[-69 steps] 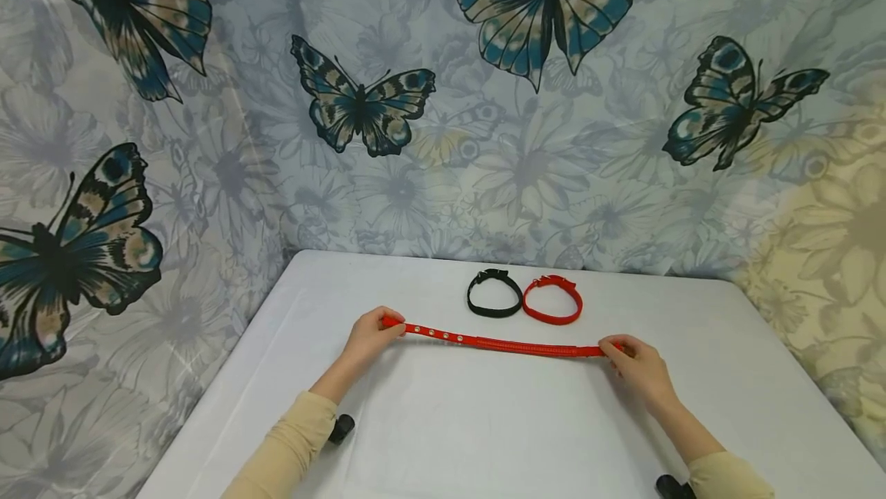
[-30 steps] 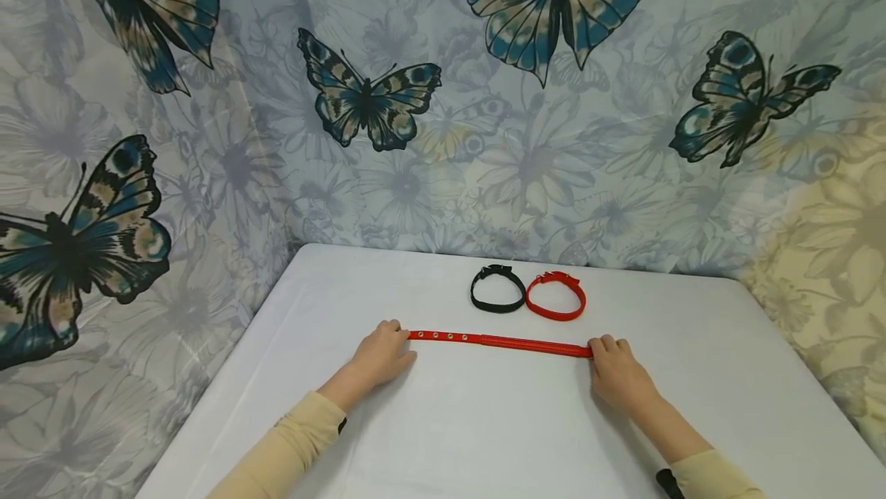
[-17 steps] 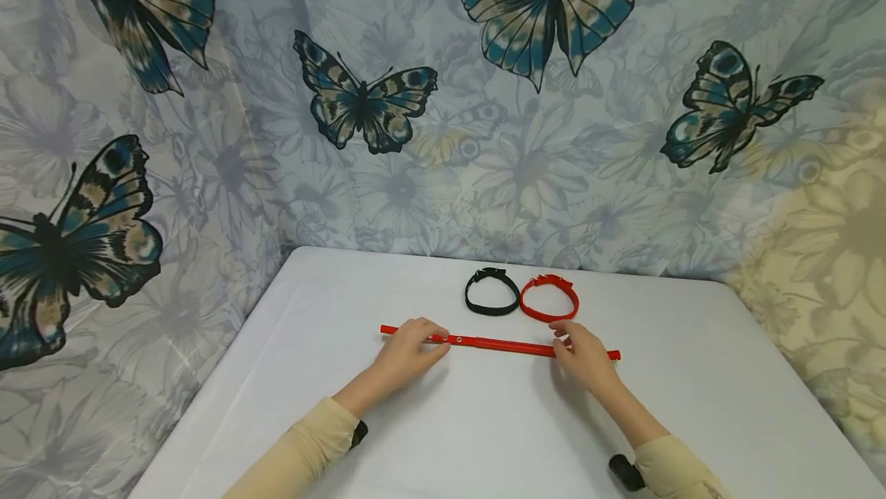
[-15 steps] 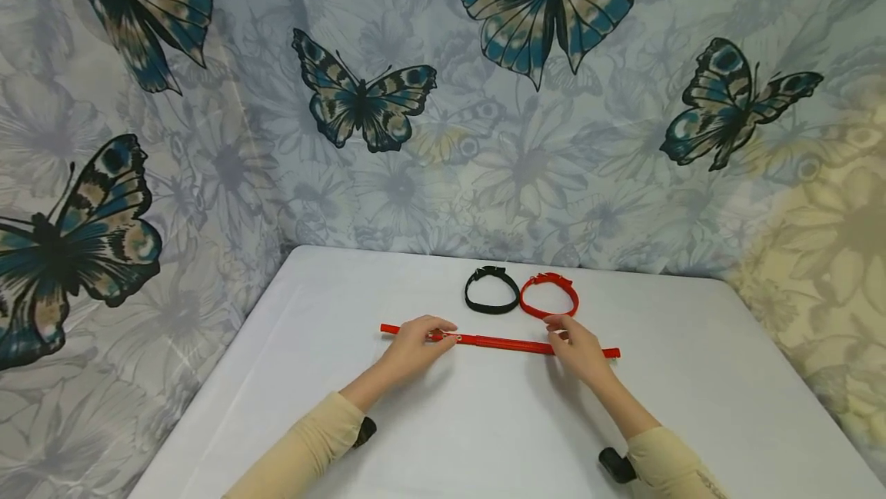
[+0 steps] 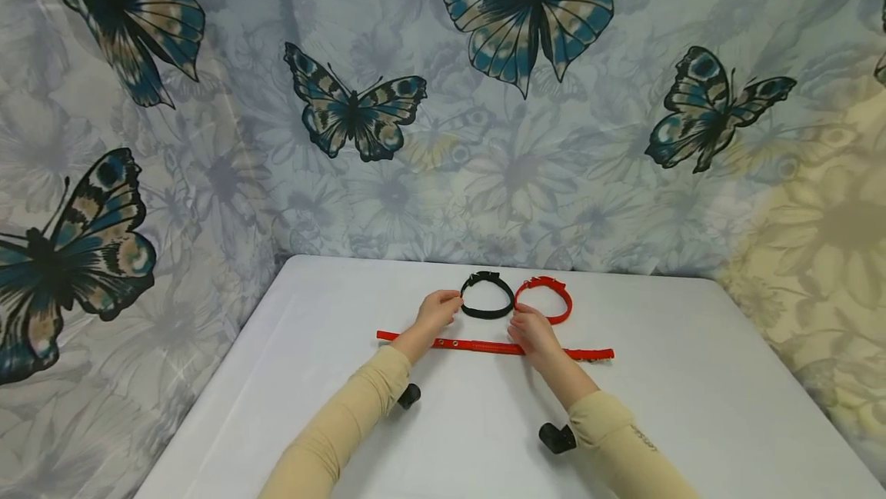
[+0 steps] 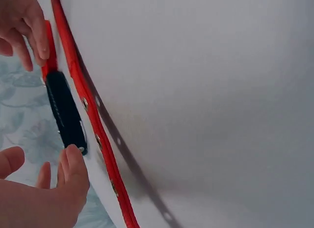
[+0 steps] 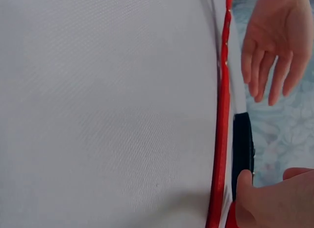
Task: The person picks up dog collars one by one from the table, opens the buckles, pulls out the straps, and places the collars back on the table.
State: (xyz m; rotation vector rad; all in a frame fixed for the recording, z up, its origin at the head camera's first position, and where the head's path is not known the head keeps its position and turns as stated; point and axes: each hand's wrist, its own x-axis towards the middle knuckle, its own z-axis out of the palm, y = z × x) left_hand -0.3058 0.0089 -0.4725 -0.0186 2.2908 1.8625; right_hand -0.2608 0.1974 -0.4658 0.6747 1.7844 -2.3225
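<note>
A red collar strap [image 5: 477, 345] with metal eyelets lies stretched out straight across the white table. Behind it stand two buckled collars side by side, one black [image 5: 487, 314] and one red [image 5: 567, 307]. My left hand [image 5: 434, 316] reaches over the strap, fingertips right at the black collar's left side; the right wrist view has its fingers straight with nothing in them. My right hand [image 5: 531, 332] is at the spot where the two loops meet. In the left wrist view its loosely extended fingers [image 6: 34, 34] overlap the buckled red collar [image 6: 50, 46].
The white table [image 5: 291, 407] reaches back to a fabric backdrop [image 5: 388, 207] printed with butterflies and flowers. Black wrist cameras hang below both sleeves, one at the left [image 5: 409, 396] and one at the right [image 5: 557, 437].
Both hands first held the strap's ends, laid it on the table and let go. They then moved inward and away from me to the buckled collars, which have stayed in place.
</note>
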